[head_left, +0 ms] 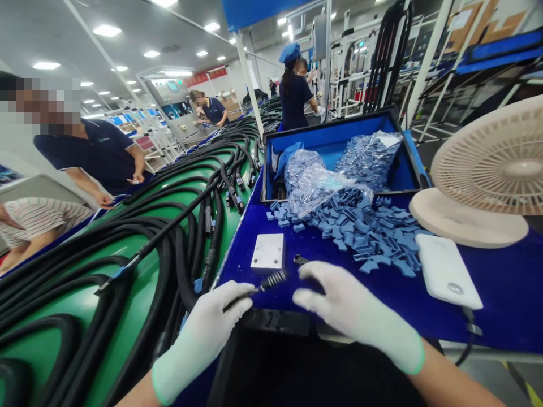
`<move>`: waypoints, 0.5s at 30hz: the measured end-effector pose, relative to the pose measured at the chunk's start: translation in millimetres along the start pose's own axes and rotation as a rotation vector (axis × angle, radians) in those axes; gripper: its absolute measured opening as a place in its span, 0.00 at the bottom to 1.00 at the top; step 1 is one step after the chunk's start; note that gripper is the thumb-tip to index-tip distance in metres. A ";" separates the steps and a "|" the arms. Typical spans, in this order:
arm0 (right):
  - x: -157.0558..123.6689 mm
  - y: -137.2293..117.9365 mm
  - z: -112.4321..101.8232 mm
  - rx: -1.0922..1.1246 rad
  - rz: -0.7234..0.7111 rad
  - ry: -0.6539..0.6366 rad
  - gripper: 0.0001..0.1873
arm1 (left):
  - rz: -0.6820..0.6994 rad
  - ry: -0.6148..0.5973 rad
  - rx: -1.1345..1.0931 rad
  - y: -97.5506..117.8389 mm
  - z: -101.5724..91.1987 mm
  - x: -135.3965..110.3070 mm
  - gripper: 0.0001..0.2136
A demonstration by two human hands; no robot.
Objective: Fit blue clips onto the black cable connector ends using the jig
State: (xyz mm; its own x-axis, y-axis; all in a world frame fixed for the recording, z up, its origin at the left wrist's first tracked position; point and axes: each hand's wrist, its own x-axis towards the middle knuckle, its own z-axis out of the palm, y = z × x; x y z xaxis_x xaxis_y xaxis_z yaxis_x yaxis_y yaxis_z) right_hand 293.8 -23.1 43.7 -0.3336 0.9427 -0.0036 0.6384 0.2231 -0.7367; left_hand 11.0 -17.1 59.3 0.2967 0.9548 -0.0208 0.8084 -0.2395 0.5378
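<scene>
My left hand (202, 333), in a white glove, grips a thin black cable with a coiled spring strain relief (271, 281) at its end. My right hand (355, 311), also gloved, is apart from it and holds nothing visible, its fingers spread just below a small black metal part (301, 260). Both hands are over the front edge of a dark blue work surface (500, 305). A white square plate (267, 251) lies to the left of that part. A heap of small blue rubber pieces (360, 234) spreads out beyond my right hand.
To the left, many thick black cables (178, 243) lie in loops on a green belt. Ahead stands a blue-lined box (339, 158) of bagged blue pieces. A white flat device (447, 271) and a cream fan (483, 169) are at right. Co-workers (89, 158) stand nearby.
</scene>
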 end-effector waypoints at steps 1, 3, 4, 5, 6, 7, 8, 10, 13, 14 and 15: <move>0.7 7.2 -3.1 -0.152 0.062 0.054 0.17 | -0.107 0.027 -0.056 3.0 1.9 1.4 0.12; 3.4 20.7 0.5 -0.477 0.116 0.084 0.12 | -0.234 0.067 -0.145 11.0 3.2 5.5 0.14; 5.2 26.2 5.5 -0.585 0.105 0.064 0.08 | -0.257 0.075 -0.191 15.5 3.3 8.3 0.15; 7.2 30.6 10.9 -0.634 0.083 0.056 0.05 | -0.267 0.082 -0.246 19.8 3.2 11.4 0.15; 9.3 34.0 15.7 -0.626 0.068 0.073 0.03 | -0.272 0.087 -0.309 23.6 3.1 14.6 0.16; 11.3 36.1 18.9 -0.572 0.070 0.104 0.02 | -0.278 0.094 -0.375 26.9 2.7 17.9 0.17; 13.2 37.0 20.2 -0.485 0.088 0.139 0.01 | -0.286 0.100 -0.438 29.6 2.1 20.9 0.18; 15.6 34.6 17.1 -0.278 0.120 0.177 0.03 | -0.296 0.114 -0.525 33.7 -0.5 25.6 0.20; 14.6 19.6 6.4 0.023 -0.037 0.112 0.07 | -0.290 0.135 -0.537 39.0 -7.5 28.7 0.20; 13.4 12.3 3.2 0.104 -0.144 0.081 0.10 | -0.279 0.136 -0.528 40.9 -10.1 28.9 0.20; 12.1 4.6 0.8 0.175 -0.253 0.055 0.14 | -0.269 0.137 -0.519 42.7 -12.3 28.9 0.20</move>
State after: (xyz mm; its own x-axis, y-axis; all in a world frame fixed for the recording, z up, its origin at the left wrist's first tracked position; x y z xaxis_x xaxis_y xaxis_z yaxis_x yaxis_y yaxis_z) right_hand 292.2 -10.8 39.8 -0.4252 0.8759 0.2279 0.4092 0.4106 -0.8148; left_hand 47.8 2.4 92.0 0.0201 0.9923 -0.1226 0.4819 0.0979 0.8707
